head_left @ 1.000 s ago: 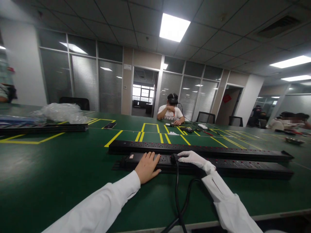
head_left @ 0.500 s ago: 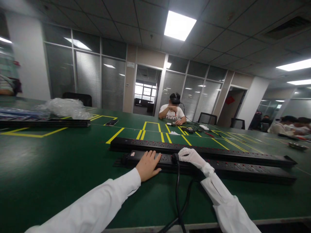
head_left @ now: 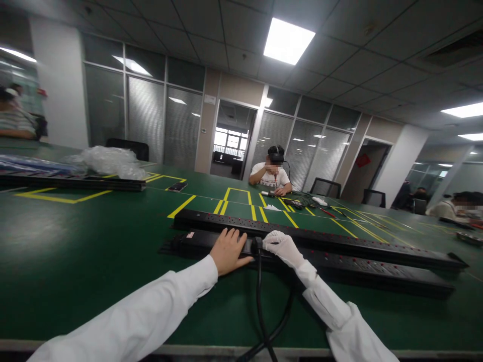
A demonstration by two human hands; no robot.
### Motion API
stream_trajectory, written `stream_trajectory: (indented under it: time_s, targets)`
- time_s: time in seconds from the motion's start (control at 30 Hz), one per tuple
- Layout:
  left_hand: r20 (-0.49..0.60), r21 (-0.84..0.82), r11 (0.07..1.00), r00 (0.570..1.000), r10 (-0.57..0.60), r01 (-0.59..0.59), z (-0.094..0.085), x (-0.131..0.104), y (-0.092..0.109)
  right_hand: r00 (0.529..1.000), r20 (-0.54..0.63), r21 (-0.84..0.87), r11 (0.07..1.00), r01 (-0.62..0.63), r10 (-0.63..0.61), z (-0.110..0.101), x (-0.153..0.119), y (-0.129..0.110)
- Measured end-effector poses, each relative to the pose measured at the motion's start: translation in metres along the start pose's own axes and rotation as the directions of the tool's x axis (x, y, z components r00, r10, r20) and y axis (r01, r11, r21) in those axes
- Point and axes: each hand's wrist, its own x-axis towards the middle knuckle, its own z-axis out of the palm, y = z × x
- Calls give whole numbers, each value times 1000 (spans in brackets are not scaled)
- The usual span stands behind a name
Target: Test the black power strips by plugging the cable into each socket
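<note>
My bare left hand [head_left: 228, 251] lies flat across the near black power strip [head_left: 199, 242], fingers stretched and thumb spread on the near side. Just right of it, my white-gloved right hand [head_left: 283, 248] pinches a black plug [head_left: 257, 245] that sits against the strip's socket face. From the plug a thick black cable [head_left: 259, 291] hangs down and crosses itself near the table's front edge. Behind the near strip runs a second long power strip [head_left: 309, 237], with red dots along it. Whether the plug's pins are fully in is hidden.
Across the green table [head_left: 124, 246], marked with yellow tape, sits a person [head_left: 269, 176] wearing a headset, near tangled cables [head_left: 296, 203]. A phone [head_left: 177, 186] lies mid-table. Clear plastic wrap [head_left: 113, 161] and another strip [head_left: 113, 183] are at the left.
The near power strip has slid left under my left hand, and its right end has swung nearer. My right hand and the plug have moved left with it.
</note>
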Motion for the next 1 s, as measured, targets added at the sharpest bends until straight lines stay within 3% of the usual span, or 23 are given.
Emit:
stream_trajectory:
  time_s: [0.17,0.33,0.63,1.0]
  targets:
    - [49,7,1000,999,22,-22,9,-2,-2,983,-160,-305,952,35,-87,32,-3,-22]
    - [49,11,999,998,32,-32,16,-5,-8,970,-195,-491,871,31,-144,42,-10,-33]
    - [97,25,999,995,21,-24,8,-5,-4,949,-179,-543,830,125,-260,46,-16,-52]
    - [120,10,1000,993,14,-16,5,-4,-4,964,-177,-505,859,85,-199,51,-15,-55]
